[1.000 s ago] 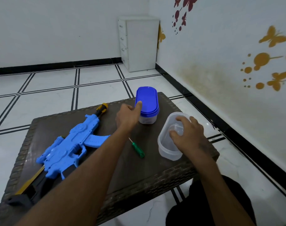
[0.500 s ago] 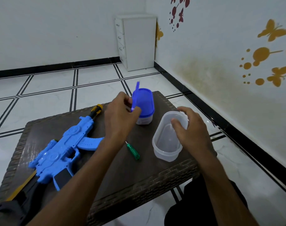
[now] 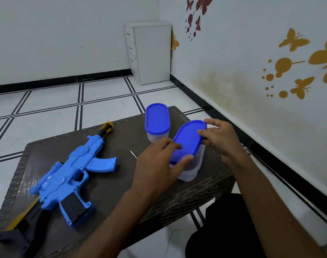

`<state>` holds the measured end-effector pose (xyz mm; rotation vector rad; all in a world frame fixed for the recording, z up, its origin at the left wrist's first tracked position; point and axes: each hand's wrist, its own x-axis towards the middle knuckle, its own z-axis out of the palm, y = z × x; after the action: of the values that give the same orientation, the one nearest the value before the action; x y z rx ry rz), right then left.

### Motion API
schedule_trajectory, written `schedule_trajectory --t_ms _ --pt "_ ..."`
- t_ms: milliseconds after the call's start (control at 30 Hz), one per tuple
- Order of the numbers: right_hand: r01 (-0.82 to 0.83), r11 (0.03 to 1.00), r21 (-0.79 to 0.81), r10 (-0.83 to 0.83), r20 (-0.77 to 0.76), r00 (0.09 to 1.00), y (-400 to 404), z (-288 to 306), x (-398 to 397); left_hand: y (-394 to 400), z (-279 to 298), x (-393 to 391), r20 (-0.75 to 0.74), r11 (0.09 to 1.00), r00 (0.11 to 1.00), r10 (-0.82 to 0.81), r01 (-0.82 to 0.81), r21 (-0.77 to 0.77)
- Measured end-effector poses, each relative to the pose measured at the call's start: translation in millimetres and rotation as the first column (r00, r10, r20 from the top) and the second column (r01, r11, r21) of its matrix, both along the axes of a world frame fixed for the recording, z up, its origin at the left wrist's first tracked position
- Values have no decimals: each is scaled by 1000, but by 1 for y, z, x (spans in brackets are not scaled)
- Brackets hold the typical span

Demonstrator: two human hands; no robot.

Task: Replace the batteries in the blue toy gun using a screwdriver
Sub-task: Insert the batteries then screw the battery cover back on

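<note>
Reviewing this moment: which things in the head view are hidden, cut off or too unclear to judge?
- Screwdriver: only its metal tip shows; the left hand covers the handle.
- Near container: contents unreadable behind the tilted lid and both hands; whether the lid is seated cannot be told.
- Right hand: its grip under the lid rim is hidden.
- Far container: contents hidden by its lid.
- Toy gun: stock cut off at the lower left edge; battery cover screw not discernible.
</note>
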<state>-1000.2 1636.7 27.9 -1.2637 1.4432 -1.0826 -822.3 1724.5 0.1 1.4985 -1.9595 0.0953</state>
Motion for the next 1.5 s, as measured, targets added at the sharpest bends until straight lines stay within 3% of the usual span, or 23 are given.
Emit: schedule_trajectory --t_ms 100,200,333,500,667,733,867,967,1100,1333,1500 --pt "-9 1000 8 10 -96 995 -4 -8 -5 -1 -7 7 -282 951 941 185 -100 291" --pt "-20 999 -25 13 -240 971 -6 -16 -7 -4 -5 7 -564 823 758 328 63 564" --pt "-17 997 -76 -15 -396 918 -6 -19 -11 -3 1 3 -718 776 576 391 214 593" --pt "-62 997 -48 37 -419 907 -8 -29 -12 -5 -2 2 -715 778 572 401 200 596" --pt "-137 989 -51 103 -418 903 -11 -33 -11 -8 1 3 -753 720 441 488 284 633" --pt "-232 971 -60 167 -522 837 -12 -32 -7 -11 2 3 -743 680 394 542 314 663" --pt "-433 900 -42 237 -787 569 -15 -33 6 -17 -1 5 -719 616 304 625 374 693" --pt "-421 901 -100 172 -811 560 -18 -34 8 -19 -2 8 -717 601 272 641 403 690" --pt "-416 884 -213 74 -815 574 -18 -41 10 -23 -2 10 -693 563 281 664 421 711" --pt "-376 899 -224 11 -847 531 -30 -40 14 -38 4 13 -609 463 377 698 411 786" --pt "-351 911 -216 6 -845 535 -26 -45 16 -39 3 10 -604 470 379 701 391 791"
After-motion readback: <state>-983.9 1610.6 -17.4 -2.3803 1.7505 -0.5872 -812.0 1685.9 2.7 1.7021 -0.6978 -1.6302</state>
